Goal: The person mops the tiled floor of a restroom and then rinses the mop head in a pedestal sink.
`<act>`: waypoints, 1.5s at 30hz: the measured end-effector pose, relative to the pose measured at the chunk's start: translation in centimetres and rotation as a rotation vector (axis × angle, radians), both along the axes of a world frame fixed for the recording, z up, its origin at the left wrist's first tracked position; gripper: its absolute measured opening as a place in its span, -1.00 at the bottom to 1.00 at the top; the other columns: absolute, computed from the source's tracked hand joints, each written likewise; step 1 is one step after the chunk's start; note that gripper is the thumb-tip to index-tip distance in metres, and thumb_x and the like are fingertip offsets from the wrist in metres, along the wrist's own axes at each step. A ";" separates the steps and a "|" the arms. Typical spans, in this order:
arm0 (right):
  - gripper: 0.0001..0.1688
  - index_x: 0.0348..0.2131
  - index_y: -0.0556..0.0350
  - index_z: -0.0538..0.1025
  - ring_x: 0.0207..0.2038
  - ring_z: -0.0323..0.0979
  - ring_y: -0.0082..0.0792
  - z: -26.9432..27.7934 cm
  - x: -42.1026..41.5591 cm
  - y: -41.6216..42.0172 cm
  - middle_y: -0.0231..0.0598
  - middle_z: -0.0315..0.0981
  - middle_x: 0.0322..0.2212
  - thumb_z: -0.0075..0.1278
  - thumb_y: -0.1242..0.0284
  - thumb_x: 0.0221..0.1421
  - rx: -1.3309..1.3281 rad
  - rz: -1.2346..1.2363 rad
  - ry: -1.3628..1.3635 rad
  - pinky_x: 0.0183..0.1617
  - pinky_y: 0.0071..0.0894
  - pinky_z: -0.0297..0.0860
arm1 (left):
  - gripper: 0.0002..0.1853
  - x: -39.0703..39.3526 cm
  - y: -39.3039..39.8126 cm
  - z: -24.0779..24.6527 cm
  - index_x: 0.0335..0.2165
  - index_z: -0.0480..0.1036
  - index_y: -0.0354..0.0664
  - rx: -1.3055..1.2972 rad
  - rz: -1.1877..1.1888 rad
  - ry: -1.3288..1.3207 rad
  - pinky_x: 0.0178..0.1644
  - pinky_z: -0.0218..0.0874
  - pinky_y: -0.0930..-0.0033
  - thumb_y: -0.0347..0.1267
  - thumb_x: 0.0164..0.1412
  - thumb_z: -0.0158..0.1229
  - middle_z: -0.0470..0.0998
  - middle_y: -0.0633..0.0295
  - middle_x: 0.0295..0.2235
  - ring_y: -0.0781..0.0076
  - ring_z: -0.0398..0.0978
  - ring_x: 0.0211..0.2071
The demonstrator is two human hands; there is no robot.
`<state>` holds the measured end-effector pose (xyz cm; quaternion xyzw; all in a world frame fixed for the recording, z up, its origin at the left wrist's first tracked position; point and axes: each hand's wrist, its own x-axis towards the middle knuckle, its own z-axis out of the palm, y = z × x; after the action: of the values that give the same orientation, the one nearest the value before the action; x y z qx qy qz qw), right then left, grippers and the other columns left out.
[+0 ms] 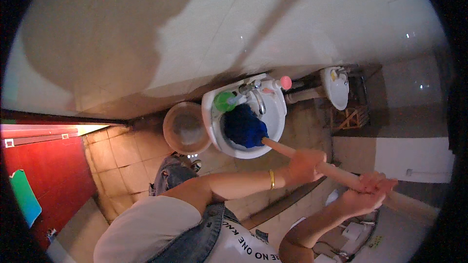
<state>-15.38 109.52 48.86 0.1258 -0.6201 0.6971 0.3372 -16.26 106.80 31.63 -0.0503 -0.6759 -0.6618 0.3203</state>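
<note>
My left hand [305,166], with a gold bracelet at the wrist, grips a mop's pale wooden handle [279,147] near its lower end. Farther up the same handle, my right hand [376,186] is closed around it. The handle slants down to a blue cloth mop head [243,128], which lies bunched in a white washbasin [275,122]. A chrome faucet [260,104] reaches over the bowl beside the mop head. I cannot tell whether water is running. On the basin's back ledge stands a container with green contents or a green body [223,101].
A pink-topped container [286,82] is at the ledge's other end. On the tiled floor, a round plastic tub [172,126] sits beside the washbasin. A second, smaller washbasin [340,96] is farther along the wall. To the left is a red door [47,175].
</note>
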 end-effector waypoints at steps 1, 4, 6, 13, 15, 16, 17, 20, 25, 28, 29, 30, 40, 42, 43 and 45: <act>-0.62 -0.65 -0.12 0.08 -0.74 -0.19 -0.69 -0.3 0.2 -0.2 -0.55 -0.16 -0.79 -0.17 0.30 0.14 0.009 0.031 -0.024 -0.68 -0.64 -0.12 | -0.76 -0.3 -0.6 -0.7 -0.64 0.35 -0.16 -0.054 -0.111 -0.048 -0.53 0.20 0.18 -0.27 -0.23 0.22 0.43 0.11 -0.71 0.17 0.44 -0.60; -0.65 -0.65 -0.09 0.12 -0.78 -0.11 -0.66 -0.3 -0.8 1.6 -0.53 -0.08 -0.83 -0.15 0.34 0.12 0.147 0.541 -0.096 -0.67 -0.61 -0.05 | -0.75 -2.1 -3.3 -2.6 -0.59 0.38 -0.17 -0.116 -0.569 -0.097 -0.52 0.21 0.20 -0.26 -0.24 0.23 0.43 0.12 -0.72 0.17 0.45 -0.59; -0.66 -0.64 -0.08 0.13 -0.80 -0.09 -0.64 -0.9 -2.0 2.7 -0.52 -0.04 -0.85 -0.15 0.33 0.11 0.221 0.863 -0.093 -0.68 -0.62 -0.03 | -0.74 -3.1 -4.3 -3.9 -0.56 0.40 -0.17 -0.128 -0.843 -0.107 -0.52 0.22 0.22 -0.25 -0.24 0.24 0.44 0.13 -0.71 0.16 0.45 -0.59; -0.65 -0.62 -0.07 0.13 -0.82 -0.08 -0.63 -2.2 -1.6 2.7 -0.53 -0.05 -0.85 -0.16 0.26 0.12 0.058 0.459 -0.123 -0.70 -0.63 0.00 | -0.71 -0.2 -1.3 -5.6 -0.60 0.34 -0.17 -0.029 -0.159 -0.140 -0.54 0.16 0.20 -0.26 -0.19 0.27 0.42 0.12 -0.69 0.14 0.42 -0.62; -0.65 -0.63 -0.07 0.12 -0.81 -0.08 -0.64 -2.4 -1.2 2.0 -0.53 -0.06 -0.84 -0.17 0.27 0.12 -0.007 0.312 -0.119 -0.70 -0.63 -0.01 | -0.71 -0.4 -0.9 -6.4 -0.63 0.30 -0.14 -0.028 -0.049 -0.125 -0.54 0.14 0.18 -0.26 -0.19 0.27 0.41 0.14 -0.69 0.15 0.41 -0.62; -0.64 -0.63 -0.07 0.12 -0.80 -0.08 -0.64 -2.6 -1.1 1.6 -0.52 -0.06 -0.84 -0.17 0.27 0.12 -0.050 0.260 -0.126 -0.70 -0.63 -0.02 | -0.70 -0.8 -1.5 -7.0 -0.64 0.29 -0.12 -0.089 -0.113 -0.118 -0.53 0.14 0.18 -0.27 -0.20 0.27 0.40 0.15 -0.70 0.15 0.41 -0.61; -0.64 -0.64 -0.07 0.11 -0.80 -0.08 -0.64 -2.9 -1.0 1.2 -0.52 -0.06 -0.83 -0.17 0.28 0.12 -0.093 0.207 -0.133 -0.70 -0.63 -0.03 | -0.70 -1.3 -2.0 -7.5 -0.66 0.27 -0.10 -0.150 -0.178 -0.111 -0.53 0.13 0.18 -0.27 -0.20 0.27 0.39 0.15 -0.70 0.15 0.41 -0.61; -0.64 -0.67 -0.06 0.10 -0.78 -0.07 -0.66 -4.8 -1.6 -0.9 -0.51 -0.04 -0.81 -0.16 0.33 0.10 0.021 -0.122 -0.102 -0.71 -0.63 -0.06 | -0.73 -3.5 -3.1 -9.2 -0.62 0.37 -0.09 -0.252 -0.236 -0.018 -0.51 0.22 0.14 -0.24 -0.29 0.29 0.46 0.16 -0.66 0.11 0.46 -0.57; -0.67 -0.67 -0.06 0.12 -0.78 -0.07 -0.66 -8.6 -2.5 0.0 -0.52 -0.04 -0.80 -0.15 0.44 0.09 0.051 0.175 -0.064 -0.72 -0.63 -0.06 | -0.74 -5.6 -2.9 -13.1 -0.60 0.39 -0.05 -0.252 -0.314 0.023 -0.51 0.25 0.15 -0.22 -0.27 0.29 0.48 0.19 -0.64 0.09 0.45 -0.58; -0.69 -0.65 -0.06 0.13 -0.78 -0.07 -0.67 -9.5 -4.1 1.3 -0.51 -0.03 -0.80 -0.15 0.47 0.08 0.007 0.196 -0.079 -0.72 -0.64 -0.05 | -0.74 -6.4 -1.8 -13.8 -0.58 0.37 -0.07 -0.269 -0.327 -0.073 -0.48 0.23 0.13 -0.26 -0.28 0.28 0.47 0.20 -0.63 0.09 0.45 -0.54; -0.70 -0.65 -0.07 0.13 -0.78 -0.07 -0.68 -9.5 -4.8 1.5 -0.51 -0.03 -0.81 -0.15 0.47 0.08 -0.048 0.194 -0.098 -0.72 -0.64 -0.05 | -0.74 -6.7 -1.5 -13.8 -0.57 0.36 -0.09 -0.286 -0.330 -0.120 -0.47 0.21 0.12 -0.29 -0.28 0.28 0.46 0.20 -0.62 0.10 0.45 -0.53; -0.70 -0.64 -0.07 0.14 -0.78 -0.07 -0.68 -9.6 -5.5 1.7 -0.51 -0.03 -0.81 -0.14 0.48 0.07 -0.104 0.196 -0.117 -0.72 -0.64 -0.06 | -0.73 -7.1 -1.3 -14.0 -0.56 0.36 -0.09 -0.286 -0.346 -0.129 -0.47 0.21 0.12 -0.28 -0.28 0.28 0.46 0.20 -0.62 0.10 0.45 -0.53; -0.76 -0.60 -0.07 0.15 -0.77 -0.09 -0.68 -12.0 -7.8 4.5 -0.51 -0.03 -0.80 -0.14 0.50 0.03 -0.102 0.069 -0.116 -0.74 -0.65 -0.08 | -0.69 -9.8 0.3 -16.3 -0.58 0.32 -0.06 -0.354 -0.379 -0.025 -0.54 0.21 0.18 -0.24 -0.28 0.31 0.41 0.23 -0.69 0.15 0.44 -0.61; -0.73 -0.62 -0.06 0.14 -0.78 -0.09 -0.68 -11.8 -8.5 3.9 -0.51 -0.03 -0.80 -0.14 0.49 0.04 -0.122 0.056 -0.109 -0.75 -0.65 -0.10 | -0.69 -10.2 0.6 -16.6 -0.60 0.31 -0.06 -0.339 -0.359 -0.007 -0.56 0.21 0.19 -0.24 -0.27 0.31 0.40 0.23 -0.70 0.15 0.43 -0.62; -0.73 -0.62 -0.06 0.14 -0.78 -0.09 -0.68 -11.8 -8.5 3.8 -0.50 -0.02 -0.80 -0.14 0.49 0.05 -0.126 0.051 -0.112 -0.76 -0.65 -0.10 | -0.69 -10.2 0.8 -16.7 -0.61 0.31 -0.05 -0.343 -0.324 -0.005 -0.57 0.20 0.19 -0.23 -0.26 0.31 0.40 0.22 -0.70 0.14 0.42 -0.63; -0.72 -0.61 -0.05 0.14 -0.79 -0.10 -0.67 -11.9 -8.1 3.6 -0.50 -0.01 -0.80 -0.13 0.49 0.07 -0.130 0.043 -0.121 -0.76 -0.64 -0.10 | -0.71 -10.0 1.0 -17.0 -0.62 0.33 -0.05 -0.354 -0.319 -0.039 -0.55 0.21 0.17 -0.21 -0.25 0.29 0.42 0.21 -0.68 0.12 0.43 -0.61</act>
<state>-23.47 113.16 36.96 0.0745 -0.5898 0.7494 0.2914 -26.24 107.76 14.67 -0.1990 -0.7710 -0.5760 0.1849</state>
